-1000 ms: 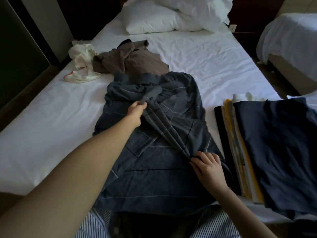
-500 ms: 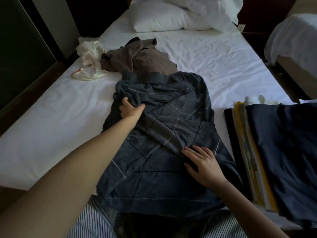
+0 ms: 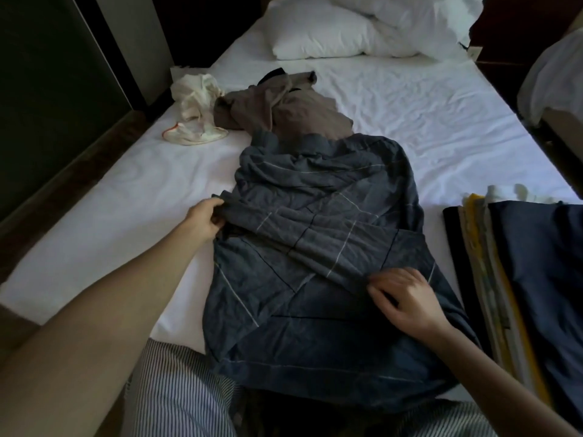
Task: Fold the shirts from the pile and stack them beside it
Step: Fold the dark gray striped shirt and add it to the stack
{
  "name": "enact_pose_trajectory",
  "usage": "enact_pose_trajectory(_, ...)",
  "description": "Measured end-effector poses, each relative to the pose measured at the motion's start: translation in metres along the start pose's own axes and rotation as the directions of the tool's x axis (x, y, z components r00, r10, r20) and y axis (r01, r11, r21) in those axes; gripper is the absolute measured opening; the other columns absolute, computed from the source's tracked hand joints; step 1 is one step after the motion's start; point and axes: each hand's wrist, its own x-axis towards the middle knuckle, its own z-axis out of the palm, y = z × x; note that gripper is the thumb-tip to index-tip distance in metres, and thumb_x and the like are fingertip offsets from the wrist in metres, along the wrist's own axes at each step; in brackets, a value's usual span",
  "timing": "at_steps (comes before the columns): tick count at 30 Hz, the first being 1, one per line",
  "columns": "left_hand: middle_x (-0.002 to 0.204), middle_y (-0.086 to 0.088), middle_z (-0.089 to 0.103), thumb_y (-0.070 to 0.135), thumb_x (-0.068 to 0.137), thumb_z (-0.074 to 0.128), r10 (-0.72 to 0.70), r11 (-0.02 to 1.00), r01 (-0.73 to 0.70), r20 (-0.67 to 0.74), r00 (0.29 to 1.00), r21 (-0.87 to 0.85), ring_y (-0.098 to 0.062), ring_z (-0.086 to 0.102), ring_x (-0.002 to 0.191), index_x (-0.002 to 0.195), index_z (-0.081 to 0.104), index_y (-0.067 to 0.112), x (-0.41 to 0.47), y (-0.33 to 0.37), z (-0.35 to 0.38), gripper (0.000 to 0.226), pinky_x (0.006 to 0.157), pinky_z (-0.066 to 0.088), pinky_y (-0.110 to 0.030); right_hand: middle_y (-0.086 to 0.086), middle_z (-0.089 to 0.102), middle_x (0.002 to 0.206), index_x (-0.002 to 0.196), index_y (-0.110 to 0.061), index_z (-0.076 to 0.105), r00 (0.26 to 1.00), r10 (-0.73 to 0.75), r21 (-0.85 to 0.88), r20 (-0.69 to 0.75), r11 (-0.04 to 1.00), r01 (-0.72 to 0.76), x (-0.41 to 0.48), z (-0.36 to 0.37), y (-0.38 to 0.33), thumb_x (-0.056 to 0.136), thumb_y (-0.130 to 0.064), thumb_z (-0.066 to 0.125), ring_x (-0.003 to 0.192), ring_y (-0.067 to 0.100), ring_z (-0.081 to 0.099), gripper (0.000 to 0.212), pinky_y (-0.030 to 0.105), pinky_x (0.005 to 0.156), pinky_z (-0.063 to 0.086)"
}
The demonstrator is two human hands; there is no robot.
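Left hand (image 3: 202,220) grips the grey shirt (image 3: 318,212) at its edge, right hand (image 3: 407,301) pinches its fold.

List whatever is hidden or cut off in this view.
Head view:
- Folded stack: the right edge cuts it off, so the count is unclear.
- Brown shirt: its near part lies under the grey shirt.
- Left hand: fingers tucked under grey fabric.
- Cream garment: too crumpled to identify.
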Motion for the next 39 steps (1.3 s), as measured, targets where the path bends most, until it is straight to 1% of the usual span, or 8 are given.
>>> enact_pose_trajectory(9, 0.100, -0.011, 0.055, 0.000, 0.092, 0.052, 0.188, 0.957, -0.193, 0.042, 0.981, 0.218, -0.019, 0.054, 0.075, 0.096, 0.051, 0.018, 0.003, 0.017, 0.013, 0.018, 0.057, 0.048, -0.030, 0.001, 0.047, 0.141, 0.137, -0.020, 0.046, 0.896, 0.430, -0.062, 0.110, 0.903, -0.426, 0.095, 0.016, 0.017, 0.098, -0.031, 0.044, 0.135, 0.023, 0.032, 0.040, 0.038, 0.109, 0.018)
enact_pose_trajectory(13, 0.088, -0.004, 0.056, 0.009, 0.092, 0.060, 0.320, 0.852, -0.352, 0.147, 0.936, 0.387, -0.018, 0.056, 0.082, 0.087, 0.054, 0.015, 0.009, 0.023, 0.011, 0.009, 0.064, 0.049, -0.022, 0.003, 0.061, 0.118, 0.113, -0.015, 0.065, 0.797, 0.598, 0.119, 0.085, 0.788, -0.604, 0.108, 0.020, 0.039, 0.095, -0.025, 0.052, 0.120, 0.026, 0.047, 0.024, 0.035, 0.101, 0.028)
enact_pose_trajectory(17, 0.089, -0.007, 0.061, 0.007, 0.088, 0.064, 0.091, 0.845, -0.203, 0.240, 0.966, 0.495, -0.018, 0.058, 0.090, 0.085, 0.061, 0.002, 0.022, 0.020, 0.003, 0.007, 0.088, 0.049, -0.026, 0.000, 0.060, 0.075, 0.087, -0.010, 0.065, 0.683, 0.728, 0.596, 0.057, 0.524, -0.608, 0.111, 0.012, 0.046, 0.092, -0.010, 0.057, 0.081, 0.020, 0.055, 0.010, 0.010, 0.059, 0.040)
enact_pose_trajectory(21, 0.111, -0.011, 0.060, 0.020, 0.087, 0.067, -0.050, 0.736, -0.089, 0.184, 0.982, 0.671, -0.024, 0.056, 0.103, 0.113, 0.061, 0.003, 0.021, 0.016, 0.005, 0.031, 0.090, 0.045, -0.031, 0.001, 0.059, 0.070, 0.082, -0.010, 0.065, 0.725, 0.679, 0.507, 0.116, 0.588, -0.631, 0.108, 0.014, 0.053, 0.092, -0.016, 0.059, 0.070, 0.014, 0.051, 0.013, 0.010, 0.054, 0.038)
enact_pose_trajectory(26, 0.106, 0.000, 0.059, 0.026, 0.094, 0.058, 0.339, 0.831, -0.376, 0.163, 0.927, 0.409, -0.018, 0.055, 0.101, 0.110, 0.062, 0.016, 0.010, 0.035, 0.032, 0.019, 0.083, 0.049, -0.028, -0.001, 0.061, 0.074, 0.081, -0.014, 0.063, 0.758, 0.649, 0.472, 0.061, 0.651, -0.595, 0.107, 0.014, 0.052, 0.093, -0.017, 0.057, 0.079, 0.021, 0.057, 0.013, 0.014, 0.063, 0.041)
enact_pose_trajectory(32, 0.085, 0.002, 0.062, 0.018, 0.094, 0.058, 0.583, 0.652, -0.640, 0.272, 0.766, 0.405, -0.008, 0.057, 0.078, 0.100, 0.065, 0.008, -0.002, 0.040, 0.055, 0.014, 0.058, 0.047, -0.010, 0.010, 0.050, 0.131, 0.122, -0.013, 0.054, 0.906, 0.318, 0.013, -0.280, 0.945, -0.328, 0.072, 0.016, 0.007, 0.086, -0.040, 0.051, 0.124, 0.026, 0.039, 0.045, 0.038, 0.100, 0.023)
enact_pose_trajectory(35, 0.099, -0.002, 0.062, 0.014, 0.092, 0.060, 0.512, 0.679, -0.600, 0.312, 0.800, 0.424, -0.015, 0.059, 0.092, 0.113, 0.065, 0.009, -0.003, 0.040, 0.061, 0.022, 0.059, 0.048, -0.007, 0.002, 0.048, 0.138, 0.127, -0.025, 0.049, 0.999, -0.028, -0.219, 0.034, 0.975, 0.034, 0.041, 0.034, -0.010, 0.084, -0.058, 0.041, 0.126, 0.026, 0.039, 0.054, 0.040, 0.102, 0.020)
enact_pose_trajectory(39, 0.118, -0.005, 0.061, -0.002, 0.090, 0.057, 0.367, 0.705, -0.532, 0.400, 0.840, 0.469, -0.014, 0.057, 0.098, 0.132, 0.054, 0.006, -0.003, 0.048, 0.074, 0.042, 0.064, 0.049, -0.010, -0.004, 0.055, 0.135, 0.128, -0.025, 0.056, 0.961, -0.010, -0.248, 0.278, 0.965, 0.082, 0.033, 0.045, -0.010, 0.102, -0.046, 0.009, 0.124, 0.025, 0.052, 0.057, 0.032, 0.110, 0.009)
